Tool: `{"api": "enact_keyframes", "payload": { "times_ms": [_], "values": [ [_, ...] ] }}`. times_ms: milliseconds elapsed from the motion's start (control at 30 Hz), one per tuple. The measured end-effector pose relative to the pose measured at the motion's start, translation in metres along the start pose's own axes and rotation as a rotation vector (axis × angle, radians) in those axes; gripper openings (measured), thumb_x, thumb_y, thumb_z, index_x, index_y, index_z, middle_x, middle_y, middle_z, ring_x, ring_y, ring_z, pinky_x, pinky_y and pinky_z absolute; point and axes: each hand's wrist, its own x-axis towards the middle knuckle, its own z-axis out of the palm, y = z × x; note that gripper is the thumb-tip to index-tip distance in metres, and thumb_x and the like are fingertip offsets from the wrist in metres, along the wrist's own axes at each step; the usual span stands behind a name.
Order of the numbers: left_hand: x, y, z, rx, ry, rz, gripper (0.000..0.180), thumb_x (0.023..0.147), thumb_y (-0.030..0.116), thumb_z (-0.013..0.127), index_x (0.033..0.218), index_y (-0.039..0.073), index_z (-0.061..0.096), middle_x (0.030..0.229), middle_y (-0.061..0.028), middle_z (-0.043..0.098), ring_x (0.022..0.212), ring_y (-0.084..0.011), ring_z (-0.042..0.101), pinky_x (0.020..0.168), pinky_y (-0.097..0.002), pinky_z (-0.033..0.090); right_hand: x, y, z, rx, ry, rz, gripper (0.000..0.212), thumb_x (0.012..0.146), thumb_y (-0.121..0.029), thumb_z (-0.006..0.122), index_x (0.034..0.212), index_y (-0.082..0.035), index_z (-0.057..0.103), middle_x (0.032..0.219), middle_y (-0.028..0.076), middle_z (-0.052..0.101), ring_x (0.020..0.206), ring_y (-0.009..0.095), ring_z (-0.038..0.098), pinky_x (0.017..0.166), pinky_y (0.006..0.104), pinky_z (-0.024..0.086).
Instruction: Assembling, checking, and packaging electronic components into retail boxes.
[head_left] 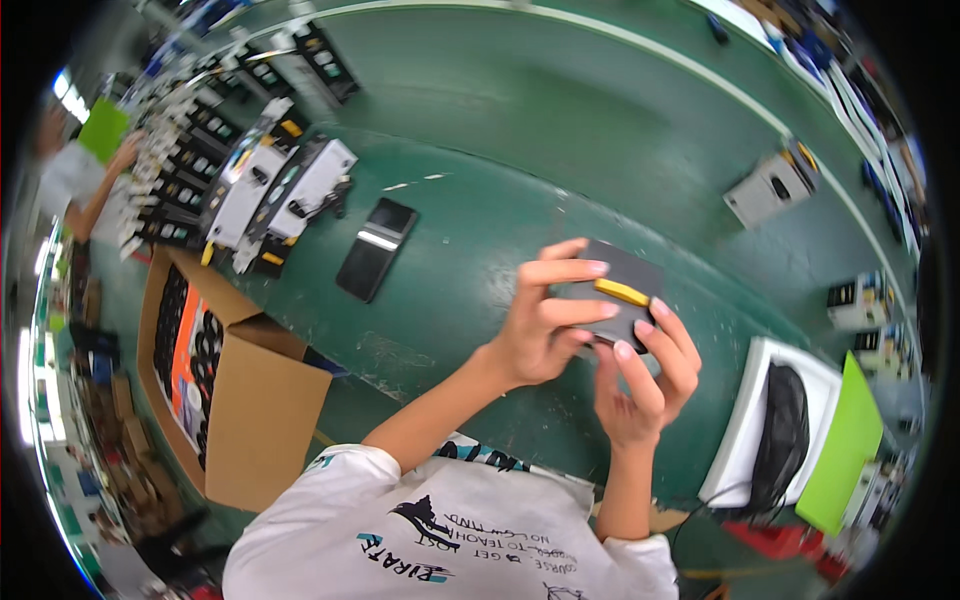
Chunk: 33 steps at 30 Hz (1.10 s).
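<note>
Over the green workbench (460,270), I hold up a dark grey, squarish flat piece (632,266) with a yellow bar (621,291) across it. My left hand (540,325) grips its left side, fingers over the face. My right hand (648,385) closes on its lower right edge, with fingertips near the yellow bar. The piece's underside and far side are hidden. On the bench to the left of my hands lies a flat black rectangular object (367,268) with a silver band, apart from both hands.
White and black units (300,185) crowd the bench's left end, where another person's arm (100,195) reaches in. An open cardboard box (265,420) with black cables stands at left. On the right are a white foam tray (735,440) holding a black bag, a lime-green panel (845,450) and a grey unit (770,190).
</note>
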Motion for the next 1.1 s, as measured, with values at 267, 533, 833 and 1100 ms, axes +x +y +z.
{"api": "enact_keyframes", "payload": {
  "times_ms": [267,533,833,1100],
  "values": [
    [0.030,-0.022,0.017,-0.127,0.145,-0.051,0.029,0.112,0.024,0.060,0.134,0.012,0.046,0.139,-0.0224,0.056,0.123,-0.0379,0.060,0.106,-0.0493,0.050,0.053,-0.004,0.003,-0.154,-0.170,0.222,0.035,0.089,0.007,0.080,0.123,0.000,0.074,0.126,0.014,0.066,0.123,0.035,0.066,0.101,0.0460,0.056],
    [0.041,-0.025,0.019,-0.092,0.126,-0.152,0.021,0.113,0.020,0.057,0.131,0.013,0.049,0.141,-0.0208,0.054,0.119,-0.0321,0.059,0.104,-0.0457,0.051,0.058,0.018,0.013,-0.110,-0.151,0.165,0.029,0.089,0.008,0.079,0.116,-0.002,0.072,0.120,0.011,0.065,0.115,0.034,0.065,0.095,0.0444,0.055],
    [0.041,-0.029,0.020,-0.149,0.141,-0.192,0.021,0.112,0.017,0.061,0.130,0.013,0.051,0.141,-0.0196,0.054,0.118,-0.0311,0.060,0.101,-0.0441,0.053,0.079,0.017,0.010,-0.163,-0.233,0.185,0.017,0.087,0.008,0.078,0.099,-0.001,0.070,0.109,0.012,0.062,0.103,0.030,0.065,0.087,0.0408,0.054],
    [0.034,-0.021,0.018,-0.160,0.154,-0.097,0.034,0.104,0.022,0.075,0.130,0.015,0.055,0.141,-0.0178,0.055,0.120,-0.0302,0.060,0.103,-0.0427,0.053,0.104,0.011,-0.010,0.248,-0.327,0.660,0.020,0.086,0.009,0.078,0.100,0.000,0.066,0.102,0.009,0.064,0.095,0.023,0.062,0.085,0.0339,0.054]
  ]
}}
